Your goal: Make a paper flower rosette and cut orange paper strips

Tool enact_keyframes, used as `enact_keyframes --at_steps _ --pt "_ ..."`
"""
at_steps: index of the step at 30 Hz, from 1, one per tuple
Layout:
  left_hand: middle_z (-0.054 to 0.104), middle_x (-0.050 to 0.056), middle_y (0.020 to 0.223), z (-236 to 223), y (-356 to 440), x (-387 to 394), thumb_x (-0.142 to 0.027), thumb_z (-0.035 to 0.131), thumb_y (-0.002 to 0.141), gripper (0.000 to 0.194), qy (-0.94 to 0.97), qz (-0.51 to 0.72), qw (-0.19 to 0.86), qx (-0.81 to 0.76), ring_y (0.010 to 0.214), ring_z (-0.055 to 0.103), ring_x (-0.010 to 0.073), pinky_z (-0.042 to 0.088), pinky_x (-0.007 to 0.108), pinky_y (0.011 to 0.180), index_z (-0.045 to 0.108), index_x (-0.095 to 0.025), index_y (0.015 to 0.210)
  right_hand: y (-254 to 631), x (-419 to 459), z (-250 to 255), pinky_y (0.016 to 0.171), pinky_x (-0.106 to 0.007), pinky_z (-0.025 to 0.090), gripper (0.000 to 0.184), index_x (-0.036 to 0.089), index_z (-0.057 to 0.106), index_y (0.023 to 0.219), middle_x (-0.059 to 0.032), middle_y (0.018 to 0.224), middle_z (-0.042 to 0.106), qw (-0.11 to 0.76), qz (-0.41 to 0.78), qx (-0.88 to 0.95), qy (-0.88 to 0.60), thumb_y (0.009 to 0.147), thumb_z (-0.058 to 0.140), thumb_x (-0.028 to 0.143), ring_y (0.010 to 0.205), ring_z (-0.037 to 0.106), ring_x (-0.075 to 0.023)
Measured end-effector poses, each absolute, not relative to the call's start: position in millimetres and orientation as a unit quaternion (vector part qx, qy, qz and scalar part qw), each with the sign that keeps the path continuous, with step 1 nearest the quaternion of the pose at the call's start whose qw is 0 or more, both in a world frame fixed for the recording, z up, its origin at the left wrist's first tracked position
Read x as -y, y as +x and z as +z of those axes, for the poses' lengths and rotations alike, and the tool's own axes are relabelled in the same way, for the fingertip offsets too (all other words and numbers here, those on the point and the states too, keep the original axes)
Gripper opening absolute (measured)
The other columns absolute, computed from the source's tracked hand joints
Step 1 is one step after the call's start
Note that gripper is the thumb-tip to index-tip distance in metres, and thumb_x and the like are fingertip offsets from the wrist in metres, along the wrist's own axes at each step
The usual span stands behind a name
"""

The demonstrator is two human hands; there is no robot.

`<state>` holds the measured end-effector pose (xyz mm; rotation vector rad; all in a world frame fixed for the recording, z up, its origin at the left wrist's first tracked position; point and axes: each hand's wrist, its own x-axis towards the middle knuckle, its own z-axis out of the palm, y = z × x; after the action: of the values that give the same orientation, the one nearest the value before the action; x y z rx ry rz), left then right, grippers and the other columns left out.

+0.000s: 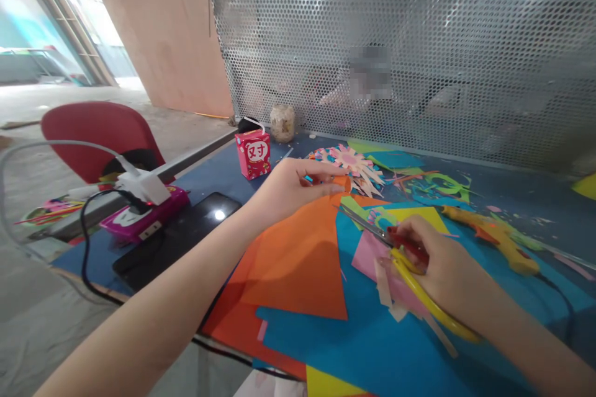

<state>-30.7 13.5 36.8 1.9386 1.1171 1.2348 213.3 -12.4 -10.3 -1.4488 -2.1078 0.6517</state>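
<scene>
My left hand (302, 185) pinches a small curled piece of orange paper (343, 183) between thumb and fingertips, above a large orange sheet (298, 260). In my right hand (433, 254) is a pair of scissors (370, 224) with red and yellow handles; the blades point up and left toward the orange piece, apart from it. Under the scissors lie pink paper (365, 254), pale strips and a big blue sheet (326, 338). Just behind my left hand is a fringed pink paper flower (351, 160).
A yellow glue gun (496, 237) with a cord lies at the right. Green and blue paper scraps (435, 186) spread behind it. To the left are a red drink box (254, 154), a jar (282, 123), a black phone (177, 242) and a purple power strip (144, 217). Perforated metal (395, 25) stands behind.
</scene>
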Motion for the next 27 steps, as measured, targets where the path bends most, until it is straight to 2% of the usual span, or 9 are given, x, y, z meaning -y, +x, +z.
enact_keyframes --at_steps 5,10,13,18,27 --pt "0.064 -0.001 0.068 33.5 -26.8 -11.4 -0.029 0.066 0.072 0.032 0.747 0.435 0.279 -0.419 0.06 0.051 0.0105 0.036 0.021 0.054 0.069 -0.024 0.103 212.8 15.1 -7.2 0.056 -0.033 0.051 0.025 0.027 0.044 0.081 -0.0035 0.081 0.065 0.221 0.188 0.795 -0.533 0.072 0.061 0.042 0.074 0.064 -0.0239" --pt "0.07 0.001 0.072 33.7 -18.2 -5.7 -0.02 0.065 0.072 0.025 0.771 0.4 0.273 -0.414 0.06 0.054 0.0114 0.038 0.021 0.055 0.072 -0.023 0.096 213.1 19.3 -4.3 0.054 -0.03 0.048 0.019 0.026 0.045 0.082 -0.0025 0.077 0.064 0.205 0.154 0.81 -0.528 0.073 0.06 0.035 0.067 0.063 -0.0215" --pt "0.071 0.001 0.073 33.8 -16.3 -5.0 -0.021 0.066 0.072 0.024 0.777 0.394 0.266 -0.413 0.061 0.056 0.0122 0.039 0.021 0.057 0.072 -0.024 0.095 212.4 19.5 -4.2 0.053 -0.03 0.047 0.014 0.026 0.044 0.078 -0.0021 0.073 0.062 0.199 0.148 0.816 -0.522 0.075 0.057 0.031 0.062 0.061 -0.0199" --pt "0.07 0.0 0.069 33.2 -16.5 -6.0 -0.023 0.066 0.072 0.02 0.784 0.385 0.255 -0.415 0.061 0.056 0.0122 0.04 0.021 0.058 0.074 -0.023 0.09 211.3 19.1 -4.1 0.053 -0.029 0.046 0.015 0.026 0.043 0.077 -0.0018 0.072 0.061 0.181 0.152 0.817 -0.526 0.077 0.055 0.035 0.061 0.059 -0.0183" --pt "0.072 0.001 0.071 32.4 -17.5 -6.8 -0.024 0.065 0.073 0.022 0.781 0.384 0.261 -0.418 0.059 0.057 0.0119 0.04 0.021 0.056 0.073 -0.022 0.093 210.7 19.8 -2.8 0.047 -0.026 0.042 0.019 0.026 0.04 0.073 0.0014 0.064 0.056 0.173 0.137 0.82 -0.529 0.077 0.055 0.037 0.052 0.051 -0.0151"
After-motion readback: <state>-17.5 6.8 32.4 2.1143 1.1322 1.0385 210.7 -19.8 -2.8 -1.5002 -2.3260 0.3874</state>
